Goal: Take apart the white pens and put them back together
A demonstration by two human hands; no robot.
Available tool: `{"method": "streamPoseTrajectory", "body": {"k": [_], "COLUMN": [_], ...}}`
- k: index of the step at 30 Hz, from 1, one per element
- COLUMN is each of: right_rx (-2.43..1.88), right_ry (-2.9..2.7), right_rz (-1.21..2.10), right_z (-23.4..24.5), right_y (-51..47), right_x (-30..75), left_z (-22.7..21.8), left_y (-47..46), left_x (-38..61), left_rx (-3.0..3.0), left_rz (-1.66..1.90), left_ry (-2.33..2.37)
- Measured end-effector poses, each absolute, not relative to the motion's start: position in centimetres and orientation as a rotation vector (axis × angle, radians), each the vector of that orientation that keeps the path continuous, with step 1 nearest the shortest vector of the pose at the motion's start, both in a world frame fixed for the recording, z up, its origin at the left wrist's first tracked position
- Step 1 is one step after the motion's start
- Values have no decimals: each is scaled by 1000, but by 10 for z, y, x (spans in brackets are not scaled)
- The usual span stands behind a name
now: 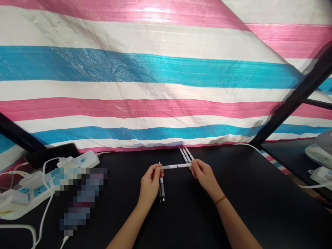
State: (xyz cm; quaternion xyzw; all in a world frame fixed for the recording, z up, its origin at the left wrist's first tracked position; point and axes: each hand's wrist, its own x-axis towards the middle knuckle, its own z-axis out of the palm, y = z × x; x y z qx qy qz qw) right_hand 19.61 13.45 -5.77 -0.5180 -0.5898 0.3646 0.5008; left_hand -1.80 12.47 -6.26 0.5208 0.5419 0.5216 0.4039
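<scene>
A person is holding a grey-and-white pen [170,166] crosswise over the dark surface [192,221], and this held pen is the landmark for the rest. The left hand [150,179] is pinching its grey end between thumb and fingers, while the right hand [204,173] is pinching its white end. Two pens [162,189] are lying side by side under the held pen's left end, pointing toward the person. Three white pens [186,155] are lying beyond its right end, partly hidden by the right hand. A power strip [89,159] is sitting well to its left, and a striped sheet [155,69] is hanging behind it.
</scene>
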Motion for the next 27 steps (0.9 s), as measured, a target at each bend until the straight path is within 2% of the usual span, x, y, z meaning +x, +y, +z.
{"method": "streamPoseTrajectory", "body": {"k": [4, 10, 17, 24, 27], "right_rx": [-1206, -1276, -1255, -1286, -1259], "right_ry": [-1431, -1490, -1477, -1518, -1463], "right_rz": [926, 802, 860, 661, 719], "right_z": [-56, -61, -53, -48, -50], "right_y": [134, 133, 130, 127, 128], "right_x": [196, 197, 193, 194, 194], "left_z": [-61, -63, -60, -61, -61], "left_y": [125, 124, 125, 123, 121], "left_x": [-18, -17, -17, -16, -16], "left_rx": [1298, 1307, 1300, 1325, 1374], "left_rz": [1332, 1327, 1318, 1329, 1321], "left_ry": [1378, 1356, 1383, 1384, 1399]}}
